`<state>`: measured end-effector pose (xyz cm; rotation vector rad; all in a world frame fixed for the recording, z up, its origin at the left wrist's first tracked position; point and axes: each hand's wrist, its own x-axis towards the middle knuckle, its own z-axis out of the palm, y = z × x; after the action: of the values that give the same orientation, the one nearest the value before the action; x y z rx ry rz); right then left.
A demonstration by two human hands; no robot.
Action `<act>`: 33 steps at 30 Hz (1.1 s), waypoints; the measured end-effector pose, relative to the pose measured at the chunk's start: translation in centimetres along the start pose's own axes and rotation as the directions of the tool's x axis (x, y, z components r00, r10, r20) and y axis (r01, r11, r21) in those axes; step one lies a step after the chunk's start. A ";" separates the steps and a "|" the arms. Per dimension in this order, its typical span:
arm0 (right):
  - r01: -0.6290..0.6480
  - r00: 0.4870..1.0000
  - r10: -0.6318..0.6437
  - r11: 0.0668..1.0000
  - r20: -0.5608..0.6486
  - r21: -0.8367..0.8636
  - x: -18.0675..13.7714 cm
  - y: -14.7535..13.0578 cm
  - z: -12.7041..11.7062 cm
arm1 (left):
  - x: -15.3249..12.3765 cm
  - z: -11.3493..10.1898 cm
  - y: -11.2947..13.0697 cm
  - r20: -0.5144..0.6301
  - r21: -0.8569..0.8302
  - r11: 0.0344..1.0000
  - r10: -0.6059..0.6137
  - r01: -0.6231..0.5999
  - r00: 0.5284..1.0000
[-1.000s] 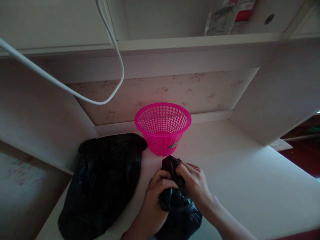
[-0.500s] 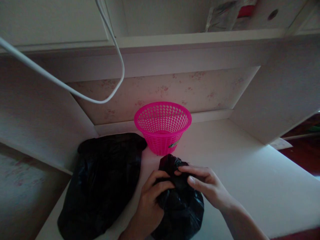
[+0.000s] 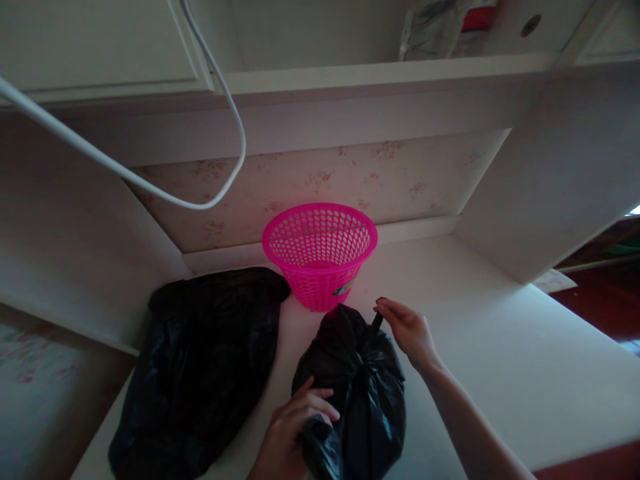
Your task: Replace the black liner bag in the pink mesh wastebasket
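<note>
A black plastic bag (image 3: 370,393), gathered into a knot-like bunch near its middle, rests on the white surface in front of me. My right hand (image 3: 407,330) pinches a thin strip of this bag and pulls it up at the upper right. Bent around the lower left of the same bag is my left hand (image 3: 300,423), gripping a loose fold of plastic; its thumb is hidden. Just beyond the bag stands a pink perforated plastic basket (image 3: 325,283), upright, with a small label on its side. Neither hand touches the basket.
To the left lies a larger black plastic bag (image 3: 200,373). A white cable (image 3: 165,193) loops down at upper left. Above is an open shelf (image 3: 320,77) holding clear-wrapped items (image 3: 435,33). White side panels flank the white surface (image 3: 500,347).
My right hand has moved right, drawing a strip out from the bag. My left hand has shifted down to the bag's lower left. The gathered bunch now shows, and the bag looks more spread.
</note>
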<state>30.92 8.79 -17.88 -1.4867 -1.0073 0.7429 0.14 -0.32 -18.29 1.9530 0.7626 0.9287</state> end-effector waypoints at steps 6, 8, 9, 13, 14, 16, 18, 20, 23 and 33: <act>0.310 0.927 -0.300 0.951 0.224 -0.008 -2.9 -7.7 -0.1 | 3.6 -2.2 3.8 0.021 -0.051 0.976 -0.210 0.211 0.978; 0.525 0.781 -0.501 0.850 0.372 0.043 -4.2 -10.8 0.2 | 6.1 -2.4 4.4 0.000 -0.108 0.984 -0.144 0.143 0.990; 0.583 0.719 -0.557 0.809 0.417 0.075 -4.8 -11.9 0.4 | 7.4 -2.3 4.5 -0.008 -0.131 0.987 -0.092 0.090 0.996; 0.495 0.688 -0.559 0.828 0.463 0.264 -6.7 -12.7 1.0 | 11.1 -1.4 4.8 -0.038 -0.201 0.980 -0.013 0.005 0.999; 0.439 0.726 -0.545 0.837 0.420 0.327 -7.0 -12.0 0.9 | 11.5 -1.3 4.9 -0.061 -0.213 0.977 -0.018 0.004 0.998; 0.378 0.820 -0.503 0.834 0.272 0.402 -7.7 -10.3 0.6 | 11.8 -1.3 5.1 -0.122 -0.229 0.973 -0.021 -0.008 0.992; 0.380 0.868 -0.458 0.861 0.191 0.338 -8.5 -8.5 0.3 | 11.8 -1.3 5.4 -0.177 -0.236 0.971 -0.001 -0.041 0.984; 0.392 0.859 -0.425 0.905 0.286 0.167 -9.6 -6.7 0.3 | 11.8 -1.1 5.9 -0.197 -0.246 0.967 0.013 -0.062 0.980; 0.417 0.848 -0.380 0.909 0.370 -0.023 -10.9 -4.7 1.0 | 12.3 0.0 7.3 -0.150 -0.244 0.966 0.045 -0.081 0.988; 0.647 0.762 -0.610 0.734 0.218 -0.207 -10.9 -5.8 0.2 | 13.4 2.6 10.2 -0.118 -0.179 0.975 0.114 -0.134 0.986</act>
<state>24.93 -0.90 -13.13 -1.1949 -1.6631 0.2087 11.23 4.14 -6.18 1.8140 0.5945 1.1461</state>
